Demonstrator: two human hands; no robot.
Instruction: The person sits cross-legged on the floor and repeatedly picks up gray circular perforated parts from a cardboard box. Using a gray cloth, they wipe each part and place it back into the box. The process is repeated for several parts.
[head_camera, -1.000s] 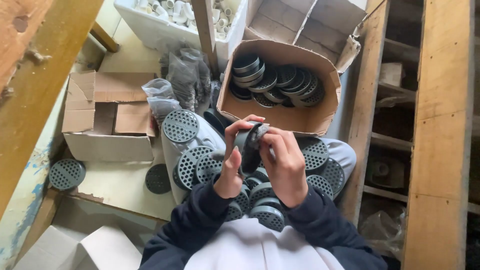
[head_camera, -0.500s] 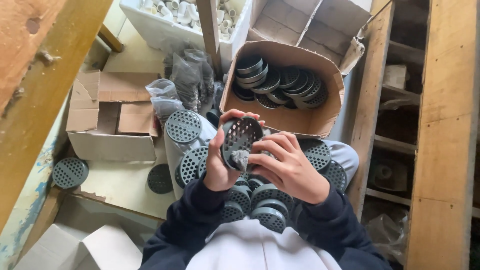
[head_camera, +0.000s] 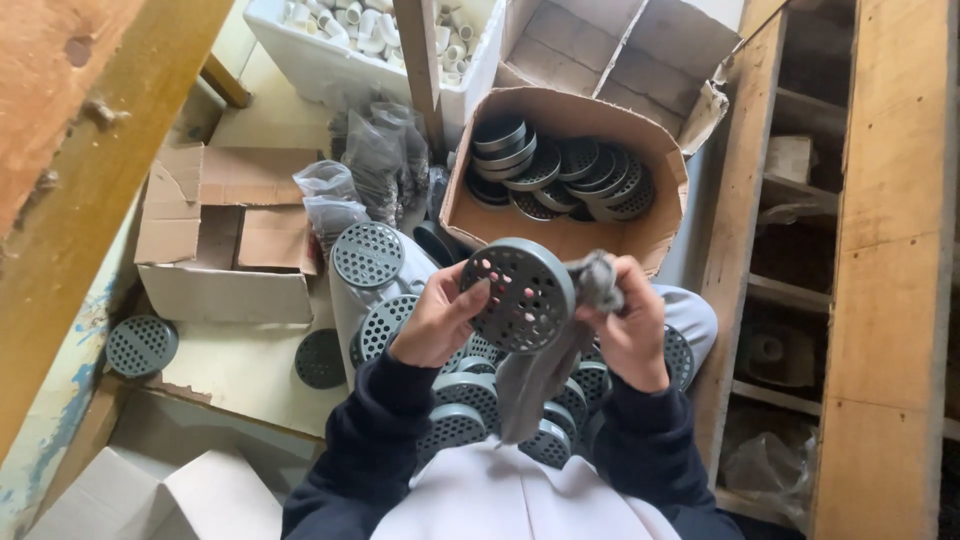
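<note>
The disc (head_camera: 518, 295), a round grey perforated cap, is held up between both hands above the lap, its flat face toward the camera. The left hand (head_camera: 435, 320) grips its left rim, fingers behind the holes. The right hand (head_camera: 630, 325) pinches one grey cloth (head_camera: 545, 370) against the right rim. Both hands are equally near. The box (head_camera: 660, 225) beyond holds about ten such discs.

Soft, even daylight fills the scene, with no glare and only weak shadows. The shelves (head_camera: 780, 250) on the right stay dim. The wide lens bends the wooden beams (head_camera: 90, 160) at the edges, and the centre is sharp.
</note>
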